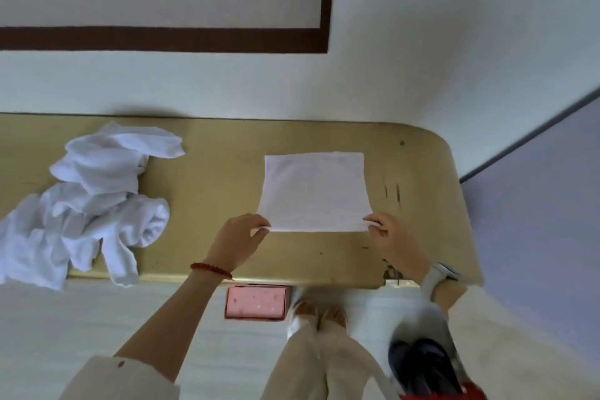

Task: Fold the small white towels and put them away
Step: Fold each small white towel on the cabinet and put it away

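A small white towel (314, 191) lies spread flat on the tan table (220, 198), right of centre. My left hand (238, 242) pinches its near left corner and my right hand (394, 237) pinches its near right corner, both at the towel's near edge. A crumpled heap of white towels (94, 201) sits on the table's left part, with one end hanging over the front edge.
A pink box (256, 302) lies on the floor under the table's front edge, beside my feet. The table's right end is rounded, with a grey-violet wall panel (539, 221) past it. A white wall with a dark-framed panel (162, 39) rises behind.
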A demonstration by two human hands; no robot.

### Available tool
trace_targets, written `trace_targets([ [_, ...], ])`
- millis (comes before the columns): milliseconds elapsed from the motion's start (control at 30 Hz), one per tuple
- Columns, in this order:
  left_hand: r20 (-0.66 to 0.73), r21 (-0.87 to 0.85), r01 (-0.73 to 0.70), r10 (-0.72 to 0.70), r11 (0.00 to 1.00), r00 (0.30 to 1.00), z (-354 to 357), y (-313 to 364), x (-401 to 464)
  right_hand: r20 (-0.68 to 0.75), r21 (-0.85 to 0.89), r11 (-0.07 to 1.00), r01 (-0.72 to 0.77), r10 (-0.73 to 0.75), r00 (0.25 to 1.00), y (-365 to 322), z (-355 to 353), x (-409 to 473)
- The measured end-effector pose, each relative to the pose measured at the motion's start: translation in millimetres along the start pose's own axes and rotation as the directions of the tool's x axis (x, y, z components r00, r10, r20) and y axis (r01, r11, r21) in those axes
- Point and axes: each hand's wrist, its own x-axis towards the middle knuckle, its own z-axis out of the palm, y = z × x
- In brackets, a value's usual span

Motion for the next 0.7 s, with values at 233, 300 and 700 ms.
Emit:
trace_targets([
  [233, 0.323, -0.043, 0.207, -0.182, 0.977, 0.929, 41.6, -28.5, -22.1, 0.174, -0.023, 0.977, -0.213, 0.214, 0.961, 48.0, 41.1, -36.7],
  [300, 0.279, -0.129, 0.221, -0.179, 0.967, 0.944, 37.2, -28.9, -14.6, 0.123, 0.013, 0.97, -0.244, 0.241, 0.963, 45.9, 37.8, -30.0],
  [700, -0.096, -0.476, 0.24, -0.321, 0.846, 0.942, 32.4, -26.6, 81.6, -0.226, 0.164, 0.978, -0.133, 0.168, 0.96, 20.1, 19.9, 79.6],
])
